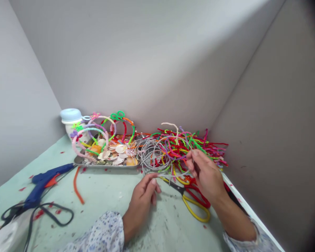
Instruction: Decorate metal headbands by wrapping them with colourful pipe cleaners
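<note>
A loose coil of grey wire (153, 155) spreads between the metal tray and the heap of coloured pipe cleaners. My left hand (144, 192) is closed, thumb against forefinger, on a strand of this wire at the coil's near side. To the right, my right hand (206, 171) is raised in a pinch at the coil's right side, where the wire seems to run into its fingertips. Scissors (182, 190) with black blades lie below and between the hands, beside yellow and red handles (196, 208). The pipe cleaners (199, 143) are partly hidden behind my right hand.
Shells and several fuzzy hoops (90, 127) fill the metal tray (107, 166). Behind it stands a white jar with a blue lid (70, 114). A blue glue gun (39, 185) with its black cord lies left, near an orange pipe cleaner (78, 185). Grey walls enclose the table.
</note>
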{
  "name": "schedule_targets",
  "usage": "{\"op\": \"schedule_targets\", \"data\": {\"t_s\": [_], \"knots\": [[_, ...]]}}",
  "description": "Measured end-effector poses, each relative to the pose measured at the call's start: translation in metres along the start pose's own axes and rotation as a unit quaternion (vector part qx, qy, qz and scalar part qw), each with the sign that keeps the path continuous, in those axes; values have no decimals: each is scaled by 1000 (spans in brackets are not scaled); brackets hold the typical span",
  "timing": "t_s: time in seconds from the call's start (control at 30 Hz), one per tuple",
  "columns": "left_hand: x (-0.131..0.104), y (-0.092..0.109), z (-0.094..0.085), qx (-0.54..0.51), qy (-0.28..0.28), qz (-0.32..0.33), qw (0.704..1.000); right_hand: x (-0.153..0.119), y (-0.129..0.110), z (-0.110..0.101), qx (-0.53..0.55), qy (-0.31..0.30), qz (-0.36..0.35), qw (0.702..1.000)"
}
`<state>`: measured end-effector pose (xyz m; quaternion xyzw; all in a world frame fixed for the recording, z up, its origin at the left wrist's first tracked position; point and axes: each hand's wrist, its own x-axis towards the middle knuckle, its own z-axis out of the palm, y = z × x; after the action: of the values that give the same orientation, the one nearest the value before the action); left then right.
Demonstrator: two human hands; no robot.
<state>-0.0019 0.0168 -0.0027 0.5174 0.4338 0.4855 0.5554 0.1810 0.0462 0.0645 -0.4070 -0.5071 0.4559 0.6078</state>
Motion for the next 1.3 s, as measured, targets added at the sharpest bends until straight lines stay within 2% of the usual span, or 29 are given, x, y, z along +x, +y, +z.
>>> {"op": "schedule_targets", "data": {"t_s": [0.17,0.33,0.57,0.67,0.8,0.9,1.07,1.3], "knots": [[-2,4,0,-17,11,22,1000,4,-3,-10,-62,-68,90,992],[-2,3,0,16,-4,16,1000,2,-3,-8,-97,-131,143,976],[-3,3,0,-3,-2,9,1000,7,1,-14,-177,-95,135,970],[-4,5,0,-14,10,9,1000,4,-4,-15,-201,-148,158,955],[-3,6,0,-14,15,12,1000,-7,-9,-11,-274,-268,191,904],[0,4,0,-3,-3,-6,1000,-14,-4,-5,-311,-339,169,872],[2,-2,0,26,-13,-30,999,-17,5,-5,-355,-366,115,852],[3,-3,1,29,-28,-39,998,-20,-3,-6,-373,-379,138,836]]}}
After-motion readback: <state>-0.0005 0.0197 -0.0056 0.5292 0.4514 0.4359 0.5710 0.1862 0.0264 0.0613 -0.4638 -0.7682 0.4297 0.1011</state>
